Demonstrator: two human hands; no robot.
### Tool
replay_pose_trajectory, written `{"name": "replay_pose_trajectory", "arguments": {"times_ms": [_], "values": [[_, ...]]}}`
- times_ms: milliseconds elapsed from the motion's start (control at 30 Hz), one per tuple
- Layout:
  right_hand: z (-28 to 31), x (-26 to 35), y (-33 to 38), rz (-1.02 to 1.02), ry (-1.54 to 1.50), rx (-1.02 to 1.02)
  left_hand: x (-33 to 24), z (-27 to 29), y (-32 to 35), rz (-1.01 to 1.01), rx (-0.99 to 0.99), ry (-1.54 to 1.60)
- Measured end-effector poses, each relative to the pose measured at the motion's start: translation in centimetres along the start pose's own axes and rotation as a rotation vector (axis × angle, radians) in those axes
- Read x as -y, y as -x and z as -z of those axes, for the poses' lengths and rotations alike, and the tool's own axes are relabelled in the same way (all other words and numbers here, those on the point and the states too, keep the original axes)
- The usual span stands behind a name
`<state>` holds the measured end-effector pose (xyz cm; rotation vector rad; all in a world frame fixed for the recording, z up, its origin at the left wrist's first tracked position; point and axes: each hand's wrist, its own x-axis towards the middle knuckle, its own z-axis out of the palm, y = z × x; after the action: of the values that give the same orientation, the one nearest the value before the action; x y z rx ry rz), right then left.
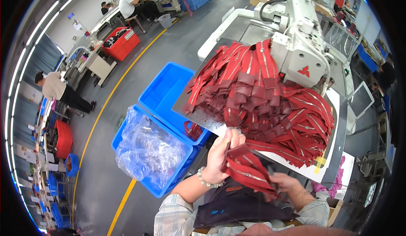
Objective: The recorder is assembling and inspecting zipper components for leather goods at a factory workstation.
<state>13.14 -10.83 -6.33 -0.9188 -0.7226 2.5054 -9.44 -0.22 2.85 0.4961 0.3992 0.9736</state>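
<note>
My left hand [219,156], with a beaded bracelet at the wrist, is closed around a small bunch of red zippers [249,169] with dark red end tabs. The zippers hang down to the right in front of my body. At their lower end is my right hand [286,183], its fingers bent together around something dark and thin that I cannot make out. Just beyond my hands a large heap of red zippers [262,105] with metal teeth and dark red tabs covers the machine's table plate [184,101].
A white industrial sewing machine [302,52] stands behind the heap. To the left are a blue crate [163,81] with a few dark red pieces inside and another blue crate [163,189] with clear plastic bags [148,147]. Other people work farther off at the left.
</note>
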Motion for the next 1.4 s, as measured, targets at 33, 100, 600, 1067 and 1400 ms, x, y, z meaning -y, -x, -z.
{"name": "replay_pose_trajectory", "arguments": {"times_ms": [33,100,600,1067,1400], "values": [[-0.5,1.2,2.1,-0.036,-0.028,-0.238,0.4,-0.2,-0.9,0.019,0.001,0.049],[-0.5,3.1,5.4,0.109,0.102,-0.607,1.0,-2.5,-2.7,0.000,0.043,0.075],[6.0,19.9,12.9,0.652,1.335,-0.931,1.9,-9.6,-14.7,-1.111,-0.053,-2.092],[9.5,13.0,15.0,1.143,0.912,-1.437,-14.2,9.0,-5.3,-1.311,-0.809,-1.433],[-1.8,5.3,-0.7,-0.024,0.422,0.148,-7.5,33.4,-4.6,-0.345,-0.896,-2.253]]}}
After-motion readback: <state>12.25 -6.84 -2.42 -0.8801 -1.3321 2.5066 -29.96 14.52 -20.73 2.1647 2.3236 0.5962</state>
